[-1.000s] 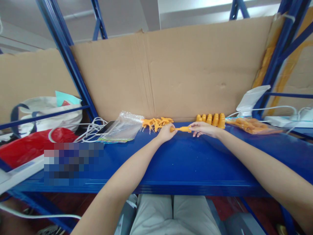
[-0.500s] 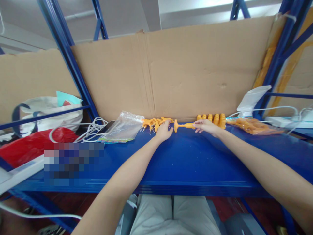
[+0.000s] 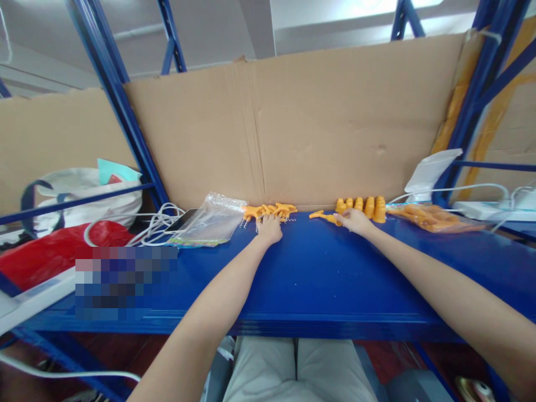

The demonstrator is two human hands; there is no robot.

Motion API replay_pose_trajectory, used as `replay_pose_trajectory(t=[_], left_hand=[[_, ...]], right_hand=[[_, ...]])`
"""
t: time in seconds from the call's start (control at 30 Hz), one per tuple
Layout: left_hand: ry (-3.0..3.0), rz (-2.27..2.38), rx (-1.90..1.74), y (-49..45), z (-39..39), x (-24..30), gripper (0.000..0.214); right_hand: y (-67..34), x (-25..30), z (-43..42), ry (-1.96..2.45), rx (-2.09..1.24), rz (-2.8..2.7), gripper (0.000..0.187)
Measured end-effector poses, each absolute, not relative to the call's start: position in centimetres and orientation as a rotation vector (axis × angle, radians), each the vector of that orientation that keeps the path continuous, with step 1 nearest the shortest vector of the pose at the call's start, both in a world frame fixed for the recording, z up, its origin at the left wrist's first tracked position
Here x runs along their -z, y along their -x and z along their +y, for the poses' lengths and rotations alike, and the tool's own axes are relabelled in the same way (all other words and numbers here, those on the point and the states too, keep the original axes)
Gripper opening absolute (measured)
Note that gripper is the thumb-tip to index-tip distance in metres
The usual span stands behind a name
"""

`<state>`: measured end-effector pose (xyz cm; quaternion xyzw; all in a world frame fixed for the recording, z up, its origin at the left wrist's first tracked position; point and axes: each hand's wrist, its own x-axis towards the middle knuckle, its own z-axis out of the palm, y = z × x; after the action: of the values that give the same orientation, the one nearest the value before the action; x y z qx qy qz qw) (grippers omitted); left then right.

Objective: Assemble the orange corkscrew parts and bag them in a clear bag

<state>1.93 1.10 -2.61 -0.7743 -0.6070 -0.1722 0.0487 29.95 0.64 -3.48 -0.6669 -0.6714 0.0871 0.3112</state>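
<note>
While an orange tool (image 3: 329, 217) is pinched by the right hand (image 3: 354, 221), the left hand (image 3: 270, 228), grip unclear, has been shifted leftward.

Bright Ceiling, Dim Floor

Strong white glare washes the ceiling (image 3: 360, 11) at 1 o'clock; soft, even light covers the cardboard (image 3: 335, 123). Shadow darkens the floor (image 3: 379, 360) toward 5 o'clock. Wide-angle distortion tilts the blue uprights (image 3: 103, 67) at 10 and 2. Near centre, the orange pieces (image 3: 285, 209) lack fine detail. Coarse pixelation hides a patch (image 3: 125, 282) at 8.
</note>
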Motion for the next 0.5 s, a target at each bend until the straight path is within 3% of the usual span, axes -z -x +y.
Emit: replay_pose_trajectory(t=[0.2,0.5], left_hand=[[2.278,-1.845,0.471,-2.0,0.5,1.9,0.038],[2.276,-1.786,0.543,-2.4,0.4,1.6,0.027]], right_hand=[[-29.8,3.3,0.1,1.710,-0.058,-1.850,0.046],[-28.5,3.1,-0.9,1.716,0.025,-2.066,0.010]])
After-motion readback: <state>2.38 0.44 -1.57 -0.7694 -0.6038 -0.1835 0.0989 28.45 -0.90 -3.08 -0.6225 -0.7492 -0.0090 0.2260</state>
